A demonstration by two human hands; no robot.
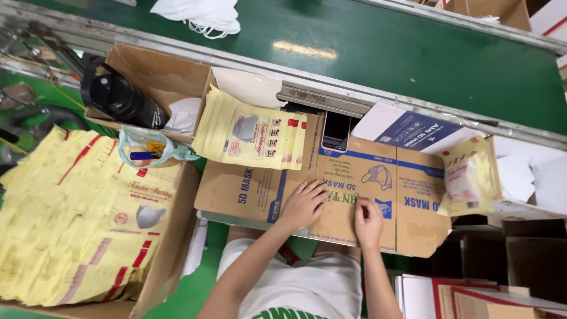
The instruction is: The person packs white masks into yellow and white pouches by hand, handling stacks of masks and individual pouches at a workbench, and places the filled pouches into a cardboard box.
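Cardboard sheet (331,189) beside green conveyor (401,53)

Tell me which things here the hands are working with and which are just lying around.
In hand:
left hand, flat on the flattened cardboard box
right hand, on the same box
stack of yellow pouches on it

Lying about:
black bottle
phone
white masks on the green belt

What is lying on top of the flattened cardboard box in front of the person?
On the flattened cardboard box lie a stack of yellow pouches, a dark phone, and both hands: left hand, right hand. The cardboard under these things is hidden.
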